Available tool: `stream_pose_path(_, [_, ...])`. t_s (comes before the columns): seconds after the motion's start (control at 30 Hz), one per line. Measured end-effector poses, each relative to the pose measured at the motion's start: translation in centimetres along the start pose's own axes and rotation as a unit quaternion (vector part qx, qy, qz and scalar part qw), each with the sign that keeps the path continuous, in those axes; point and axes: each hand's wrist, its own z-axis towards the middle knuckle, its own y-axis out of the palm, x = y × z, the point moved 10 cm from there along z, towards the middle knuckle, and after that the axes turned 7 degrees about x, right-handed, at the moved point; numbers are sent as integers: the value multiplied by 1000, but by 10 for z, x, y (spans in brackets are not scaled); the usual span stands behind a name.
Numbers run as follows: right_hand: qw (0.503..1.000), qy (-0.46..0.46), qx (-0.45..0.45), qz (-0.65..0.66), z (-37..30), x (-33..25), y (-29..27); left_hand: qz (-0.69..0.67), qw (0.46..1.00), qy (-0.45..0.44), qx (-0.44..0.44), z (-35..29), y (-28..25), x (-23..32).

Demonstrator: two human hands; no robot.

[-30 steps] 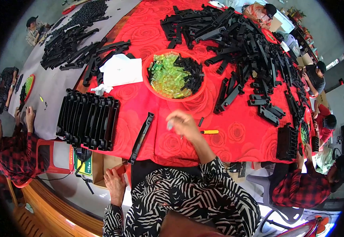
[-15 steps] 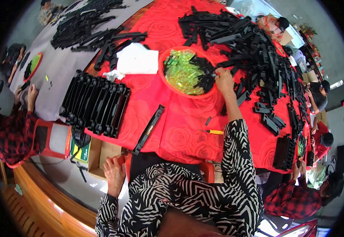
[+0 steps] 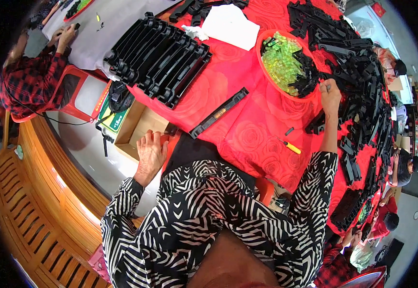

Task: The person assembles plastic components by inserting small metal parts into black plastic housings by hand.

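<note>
My right hand (image 3: 331, 97) is closed at the right rim of a red plastic basket (image 3: 270, 82). Something small may be between its fingertips, but I cannot make it out. Inside the basket lie translucent yellow-green pieces (image 3: 282, 58) and small black parts (image 3: 306, 77). My left hand (image 3: 150, 152) is held low beside the red chair edge (image 3: 171, 146), fingers slightly bent and apart, holding nothing visible. One long black plastic part (image 3: 219, 113) lies alone on the red cloth in front of me. A yellow-handled screwdriver (image 3: 292, 147) rests nearer my right forearm, beside a small black piece (image 3: 290, 130).
A neat row of black plastic parts (image 3: 158, 60) stands at the left table edge. White paper (image 3: 231, 26) lies behind it. Black parts (image 3: 357, 67) are heaped on the right. A cardboard box (image 3: 139, 127) sits below the table edge. Co-workers sit on both sides.
The whole view has swung, so the table sits further up and right. My right hand stays at the basket's right rim. My left hand is now in front of the cardboard box's corner.
</note>
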Motion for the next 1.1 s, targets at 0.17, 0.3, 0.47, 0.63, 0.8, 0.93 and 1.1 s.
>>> stream_pose_path(0.17, [989, 67, -8, 129, -14, -25, -15, -163, 978, 44, 119, 31, -66, 47])
stream_pose_path(0.3, [933, 137, -44, 328, -43, -74, 1, -225, 966, 46, 119, 56, -63, 78])
stream_pose_path(0.47, [877, 149, -179, 419, -102, -154, 56, -143, 981, 60, 119, 67, -45, 109])
stream_pose_path(0.63, [811, 194, -238, 499, -138, -180, 89, -137, 984, 73, 91, 67, -29, 118])
stream_pose_path(0.8, [802, 203, -239, 508, -147, -186, 91, -228, 971, 4, 75, 63, -32, 103])
stream_pose_path(0.93, [821, 158, -203, 509, -144, -203, 74, -385, 913, -127, -40, 58, -18, 91])
stream_pose_path(1.1, [870, 71, -151, 464, -140, -210, 60, -459, 875, -150, -44, 52, -7, 89])
